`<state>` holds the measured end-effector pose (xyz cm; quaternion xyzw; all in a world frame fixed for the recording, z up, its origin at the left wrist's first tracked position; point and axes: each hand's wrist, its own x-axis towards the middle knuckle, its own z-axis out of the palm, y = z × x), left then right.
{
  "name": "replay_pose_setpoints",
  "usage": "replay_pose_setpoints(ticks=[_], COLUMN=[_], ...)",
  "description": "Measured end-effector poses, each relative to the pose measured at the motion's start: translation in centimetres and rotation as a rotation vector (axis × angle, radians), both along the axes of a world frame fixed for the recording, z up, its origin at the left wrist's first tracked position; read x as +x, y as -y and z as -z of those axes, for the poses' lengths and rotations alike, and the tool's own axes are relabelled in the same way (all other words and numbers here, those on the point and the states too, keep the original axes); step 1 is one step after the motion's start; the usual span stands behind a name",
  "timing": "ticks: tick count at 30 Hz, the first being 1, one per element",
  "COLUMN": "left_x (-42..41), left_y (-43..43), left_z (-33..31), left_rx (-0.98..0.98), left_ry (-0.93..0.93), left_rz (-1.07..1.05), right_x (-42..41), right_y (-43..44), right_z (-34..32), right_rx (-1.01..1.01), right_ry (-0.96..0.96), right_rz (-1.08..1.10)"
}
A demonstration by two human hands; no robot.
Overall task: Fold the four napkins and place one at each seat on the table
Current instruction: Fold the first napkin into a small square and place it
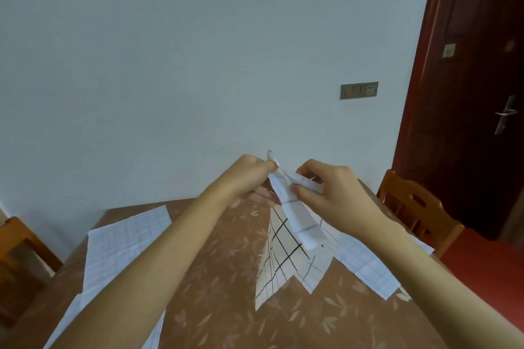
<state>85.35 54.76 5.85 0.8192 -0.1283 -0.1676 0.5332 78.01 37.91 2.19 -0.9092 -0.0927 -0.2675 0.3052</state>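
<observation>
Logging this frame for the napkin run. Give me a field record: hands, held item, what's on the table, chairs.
left hand: pinches the held napkin near its top
right hand: pinches the same napkin
held napkin: checked, lifted, bunched at top, hanging down; contact with table unclear
left napkin: lies flat on table
right napkin: lies flat on table
table: brown leaf-pattern cover
left chair: at table's left side
right chair: at table's right side
folded napkins at seats: none visible
</observation>
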Motion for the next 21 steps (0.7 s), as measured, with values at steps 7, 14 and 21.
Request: replay_pose_setpoints(ticks=[7,14,21], left_x=[-0.7,-1.3,-0.8], left_y=[-0.7,-2.4,-5.4], left_z=[0.3,0.5,4.4], left_rx=[-0.233,-0.142,0.079], left_ry=[-0.162,-0.085,0.336], left_rz=[0.005,0.046,-0.045], right_x=[-0.6,-0.3,-0.8], right_y=[-1.6,-0.9,0.7], right_z=[0.5,1.1,-0.7], right_rx=[-0.056,-0.100,0.097], right_ry=[-0.167,-0.050,-0.117], right_rz=[-0.055,0.028,-0.101])
